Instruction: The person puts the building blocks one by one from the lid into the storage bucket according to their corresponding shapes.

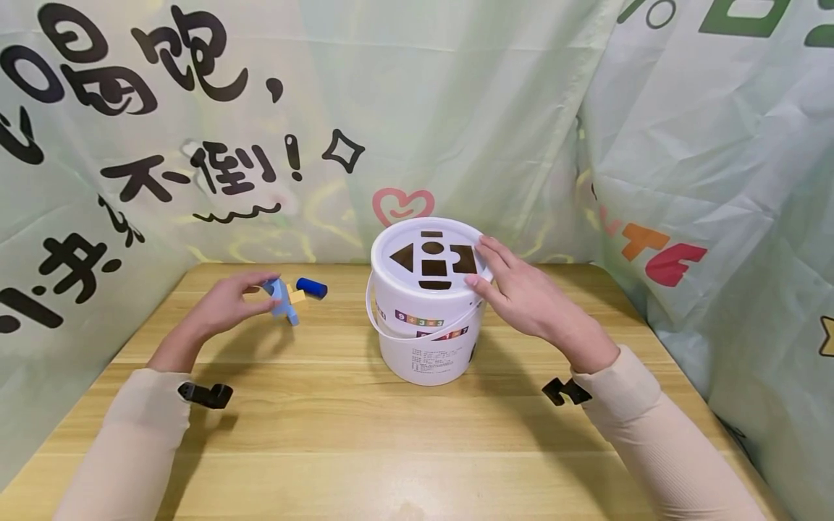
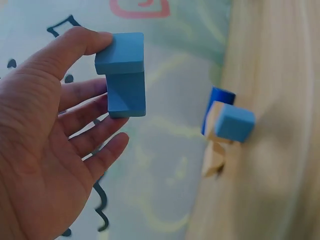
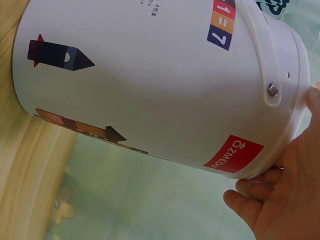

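My left hand point(image 1: 224, 307) pinches a light-blue notched building block point(image 2: 125, 75) between thumb and fingertips, raised above the table's left side. Below it, in the left wrist view, lie another light-blue block point(image 2: 236, 123), plain wooden blocks point(image 2: 214, 157) and a dark blue cylinder point(image 1: 312, 288). A white bucket point(image 1: 423, 362) stands upright at the table's middle, its lid point(image 1: 417, 275) on. Several shaped holes pierce the lid. At the lid's right edge rests my right hand point(image 1: 531, 297), thumb and fingers spread along the rim. The right wrist view shows its fingers point(image 3: 255, 192) loosely bent there.
The bucket's white handle point(image 1: 391, 334) hangs down across its front. Beneath everything is a wooden table point(image 1: 365, 449). Printed cloth point(image 1: 482, 130) hangs behind the table and along both sides.
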A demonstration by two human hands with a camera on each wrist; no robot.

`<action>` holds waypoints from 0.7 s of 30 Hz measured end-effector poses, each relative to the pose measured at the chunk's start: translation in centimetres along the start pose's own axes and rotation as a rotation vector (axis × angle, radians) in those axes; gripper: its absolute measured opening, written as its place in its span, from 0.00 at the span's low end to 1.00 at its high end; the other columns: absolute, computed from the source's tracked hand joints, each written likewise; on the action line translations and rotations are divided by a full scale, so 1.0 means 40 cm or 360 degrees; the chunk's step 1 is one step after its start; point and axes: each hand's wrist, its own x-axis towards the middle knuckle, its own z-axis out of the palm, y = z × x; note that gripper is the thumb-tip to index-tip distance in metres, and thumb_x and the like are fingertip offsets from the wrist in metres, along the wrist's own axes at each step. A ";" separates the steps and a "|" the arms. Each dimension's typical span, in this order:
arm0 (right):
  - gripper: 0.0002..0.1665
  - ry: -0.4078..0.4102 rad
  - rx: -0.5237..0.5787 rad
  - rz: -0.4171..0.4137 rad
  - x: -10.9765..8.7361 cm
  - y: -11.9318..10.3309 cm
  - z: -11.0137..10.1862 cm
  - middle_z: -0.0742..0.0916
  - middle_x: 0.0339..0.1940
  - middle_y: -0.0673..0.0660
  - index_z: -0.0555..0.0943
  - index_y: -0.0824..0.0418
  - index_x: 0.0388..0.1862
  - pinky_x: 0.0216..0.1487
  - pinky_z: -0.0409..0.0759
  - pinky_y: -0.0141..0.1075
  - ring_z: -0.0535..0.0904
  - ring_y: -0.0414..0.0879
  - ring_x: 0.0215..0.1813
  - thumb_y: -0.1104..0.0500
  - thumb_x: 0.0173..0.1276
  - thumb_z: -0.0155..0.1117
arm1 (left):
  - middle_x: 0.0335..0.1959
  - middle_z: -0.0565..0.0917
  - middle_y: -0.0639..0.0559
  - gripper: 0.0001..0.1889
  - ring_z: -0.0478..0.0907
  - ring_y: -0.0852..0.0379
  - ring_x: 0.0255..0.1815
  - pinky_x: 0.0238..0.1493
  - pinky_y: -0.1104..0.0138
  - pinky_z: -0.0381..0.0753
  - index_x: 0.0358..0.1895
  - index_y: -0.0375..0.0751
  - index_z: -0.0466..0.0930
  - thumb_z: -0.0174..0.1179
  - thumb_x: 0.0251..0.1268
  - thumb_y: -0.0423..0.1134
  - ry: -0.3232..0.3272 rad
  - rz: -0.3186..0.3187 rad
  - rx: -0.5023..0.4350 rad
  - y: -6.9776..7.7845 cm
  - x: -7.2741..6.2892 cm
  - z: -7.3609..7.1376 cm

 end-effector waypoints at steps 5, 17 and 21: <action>0.47 -0.0009 0.0000 0.0003 0.001 -0.002 -0.002 0.55 0.79 0.57 0.53 0.62 0.79 0.71 0.59 0.53 0.56 0.58 0.76 0.31 0.75 0.36 | 0.66 0.70 0.32 0.31 0.71 0.30 0.58 0.57 0.39 0.70 0.67 0.33 0.71 0.65 0.65 0.47 0.0015 0.0074 0.0031 0.049 0.016 -0.022; 0.48 -0.0045 -0.0034 -0.0009 0.004 -0.002 -0.009 0.55 0.79 0.59 0.53 0.64 0.78 0.73 0.55 0.52 0.50 0.56 0.78 0.31 0.75 0.36 | 0.68 0.70 0.37 0.31 0.74 0.35 0.56 0.55 0.42 0.73 0.67 0.37 0.72 0.67 0.63 0.43 0.0043 0.0233 0.0020 0.177 0.073 -0.068; 0.48 -0.0035 -0.0048 -0.0032 0.005 -0.002 -0.012 0.56 0.79 0.60 0.54 0.65 0.78 0.74 0.53 0.51 0.48 0.55 0.79 0.31 0.75 0.37 | 0.66 0.72 0.38 0.30 0.74 0.37 0.56 0.55 0.43 0.72 0.66 0.36 0.73 0.67 0.62 0.42 0.0051 0.0301 0.0020 0.227 0.093 -0.085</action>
